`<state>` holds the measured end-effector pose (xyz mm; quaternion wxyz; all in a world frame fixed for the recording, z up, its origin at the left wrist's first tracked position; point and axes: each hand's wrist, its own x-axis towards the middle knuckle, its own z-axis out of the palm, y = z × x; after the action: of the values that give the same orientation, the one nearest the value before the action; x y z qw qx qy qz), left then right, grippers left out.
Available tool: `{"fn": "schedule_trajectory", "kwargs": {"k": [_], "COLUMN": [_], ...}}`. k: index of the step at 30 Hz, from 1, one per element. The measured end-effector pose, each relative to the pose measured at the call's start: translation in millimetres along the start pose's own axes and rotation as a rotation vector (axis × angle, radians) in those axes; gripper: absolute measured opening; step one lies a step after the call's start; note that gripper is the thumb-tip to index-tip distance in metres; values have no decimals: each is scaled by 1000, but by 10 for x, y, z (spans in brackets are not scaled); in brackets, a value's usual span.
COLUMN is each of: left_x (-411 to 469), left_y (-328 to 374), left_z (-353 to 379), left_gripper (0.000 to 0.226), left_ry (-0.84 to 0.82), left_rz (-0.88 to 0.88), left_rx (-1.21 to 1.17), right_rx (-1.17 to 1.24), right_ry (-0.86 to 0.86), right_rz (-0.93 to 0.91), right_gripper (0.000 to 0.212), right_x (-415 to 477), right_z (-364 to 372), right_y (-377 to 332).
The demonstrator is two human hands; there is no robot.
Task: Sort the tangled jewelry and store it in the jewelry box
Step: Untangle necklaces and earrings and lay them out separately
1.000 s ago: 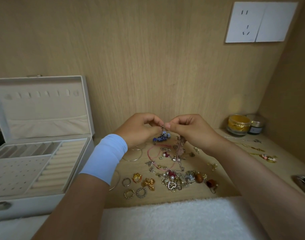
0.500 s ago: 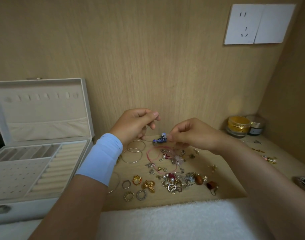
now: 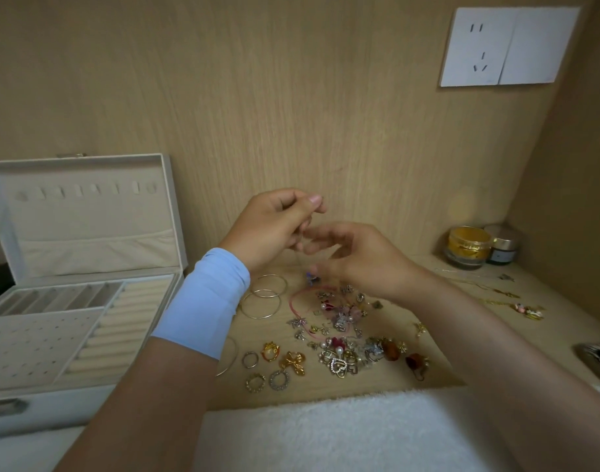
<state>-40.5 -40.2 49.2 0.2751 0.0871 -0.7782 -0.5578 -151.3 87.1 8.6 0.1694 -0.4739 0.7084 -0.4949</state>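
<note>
Your left hand [image 3: 274, 229] pinches the blue pendant [image 3: 313, 278] by its fine top, at 12 o'clock. Your right hand [image 3: 356, 257] is half-curled; its grip I cannot tell. The pendant seems light and fragile: pinch gently.

My right hand [image 3: 363, 258] has its fingertips [image 3: 317, 269] smeared by motion, so I cannot tell whether they hold anything. They also cover part of the blue charm [image 3: 313, 279], which is itself a blur. My left hand [image 3: 271, 229] pinches a strand [image 3: 302, 248] too fine to identify. My wristband [image 3: 203, 301] hides part of a big hoop [image 3: 231, 356]. The jewelry box [image 3: 80, 398] runs off the left edge and the towel [image 3: 326, 434] off the bottom. A dark patterned thing [image 3: 598, 359] runs off the right, with too little showing to name it. The small jar [image 3: 503, 245] sits half behind the gold jar [image 3: 467, 247]. The charms in the pile [image 3: 343, 318] are too small to tell apart.
</note>
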Motion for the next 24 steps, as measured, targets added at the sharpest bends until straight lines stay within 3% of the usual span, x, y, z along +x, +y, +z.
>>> {"fn": "schedule_trajectory", "kwargs": {"k": [3,6,9,13,17,24], "left_x": [-7,-19,11,56,39,9], "left_y": [34,45,14,-166,-371,-407], "left_z": [40,47,-39,-194,-157,-90], "left_gripper": [23,22,22,22,18,11], "left_ry": [-28,-22,58,189,-14,-191], "left_rz": [-14,-19,-12,39,-61,-172], "left_rx": [-195,-283,-274,230,694,761], "right_rx": [-105,-213,-262,-239,-107,68], "right_ry": [-101,-106,-102,-88,-39,-111], "right_rz": [32,43,73,125,95,100], "right_gripper": [38,9,9,10,11,12], "right_x": [52,124,170,168,157,101], "right_z": [156,209,186,105,51,-52], "right_y": [188,278,318,383,323,247]}}
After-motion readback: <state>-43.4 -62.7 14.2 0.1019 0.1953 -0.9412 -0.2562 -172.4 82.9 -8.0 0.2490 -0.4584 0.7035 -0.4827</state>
